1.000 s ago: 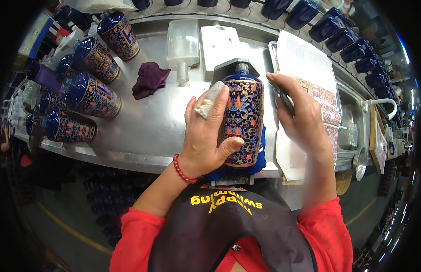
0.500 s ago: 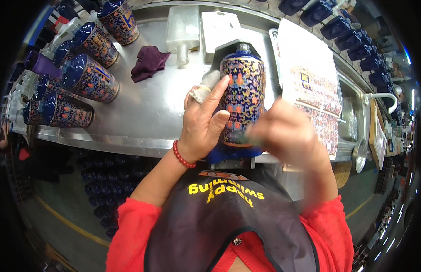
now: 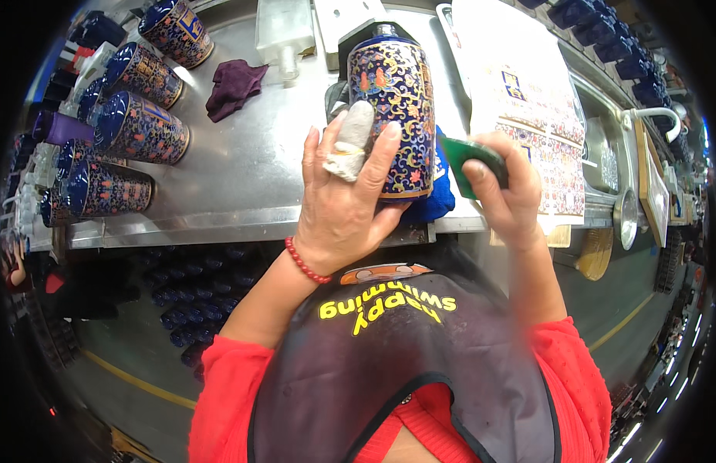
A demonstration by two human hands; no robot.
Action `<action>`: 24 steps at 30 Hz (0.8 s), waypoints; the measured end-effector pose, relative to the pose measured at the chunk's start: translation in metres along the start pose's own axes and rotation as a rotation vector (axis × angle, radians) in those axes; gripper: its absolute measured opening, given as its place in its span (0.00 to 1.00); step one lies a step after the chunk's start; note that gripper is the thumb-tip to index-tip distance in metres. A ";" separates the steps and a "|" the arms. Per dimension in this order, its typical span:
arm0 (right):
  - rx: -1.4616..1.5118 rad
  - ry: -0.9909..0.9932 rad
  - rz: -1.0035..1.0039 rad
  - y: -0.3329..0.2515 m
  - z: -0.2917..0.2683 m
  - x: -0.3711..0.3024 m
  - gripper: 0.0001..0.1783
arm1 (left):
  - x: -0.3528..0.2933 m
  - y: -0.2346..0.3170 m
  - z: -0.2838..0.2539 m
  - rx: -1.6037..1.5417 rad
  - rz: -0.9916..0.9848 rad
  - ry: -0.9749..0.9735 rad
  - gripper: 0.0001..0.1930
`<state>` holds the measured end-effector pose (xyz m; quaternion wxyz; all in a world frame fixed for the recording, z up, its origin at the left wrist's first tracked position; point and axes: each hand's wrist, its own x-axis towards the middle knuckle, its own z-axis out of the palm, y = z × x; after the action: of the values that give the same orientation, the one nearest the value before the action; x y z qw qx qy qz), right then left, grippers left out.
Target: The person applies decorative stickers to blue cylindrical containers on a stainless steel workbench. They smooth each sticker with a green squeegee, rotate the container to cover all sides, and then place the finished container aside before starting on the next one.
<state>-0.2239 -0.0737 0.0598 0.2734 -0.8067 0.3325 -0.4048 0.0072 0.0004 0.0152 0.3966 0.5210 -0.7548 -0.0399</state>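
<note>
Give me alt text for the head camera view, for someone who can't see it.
A person's left hand, one finger wrapped in cloth, steadies a dark blue patterned jar lying on a steel table, while the right hand holds a green scraper beside it. More jars lie at left.

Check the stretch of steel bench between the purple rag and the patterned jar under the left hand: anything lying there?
Head view: nothing. Bare steel bench runs from the purple rag to the patterned jar under the left hand.

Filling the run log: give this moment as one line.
left hand: holds dark-blue patterned ceramic jar | right hand: grips green flat scraper beside jar | steel bench
</note>
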 end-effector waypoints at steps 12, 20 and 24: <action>-0.250 -0.164 -0.130 0.006 0.029 -0.045 0.36 | -0.009 -0.011 0.008 0.002 0.035 0.052 0.42; -0.236 -0.161 -0.093 0.010 0.037 -0.059 0.38 | -0.002 -0.008 0.009 0.034 0.057 0.019 0.37; -0.251 -0.147 -0.102 0.010 0.039 -0.061 0.40 | -0.001 -0.006 0.007 0.053 0.061 0.019 0.35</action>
<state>-0.2219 -0.0272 0.0041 0.1730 -0.8779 0.3180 -0.3134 0.0072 -0.0043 0.0071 0.3907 0.5086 -0.7673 -0.0027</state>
